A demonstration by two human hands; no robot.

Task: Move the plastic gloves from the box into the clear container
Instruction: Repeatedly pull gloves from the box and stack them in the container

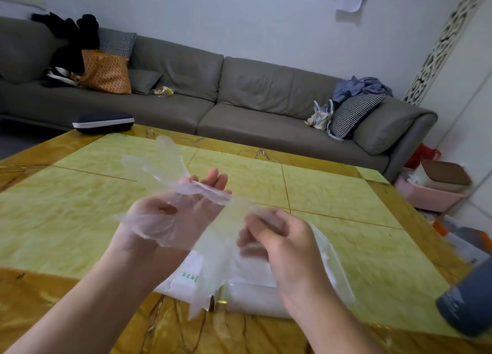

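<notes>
Thin clear plastic gloves (pixel 162 164) lie across my left hand (pixel 183 212), which is held palm up with the fingers fairly straight; the glove fingers fan up and to the left. The twisted cuff end stretches right to my right hand (pixel 279 239), whose curled fingers pinch it. Under both hands, on the table, sits a white box (pixel 186 276) with green print, with loose plastic spilling from it. Beside it, beneath my right hand, is the clear container (pixel 255 297), partly hidden by my wrist.
The yellow marble table (pixel 346 194) stretches ahead. A dark case (pixel 103 123) lies at its far left edge. A grey cylinder (pixel 468 303) stands at the right edge. A grey sofa (pixel 253 92) lies beyond, and a pink basket (pixel 431 196) sits on the floor to the right.
</notes>
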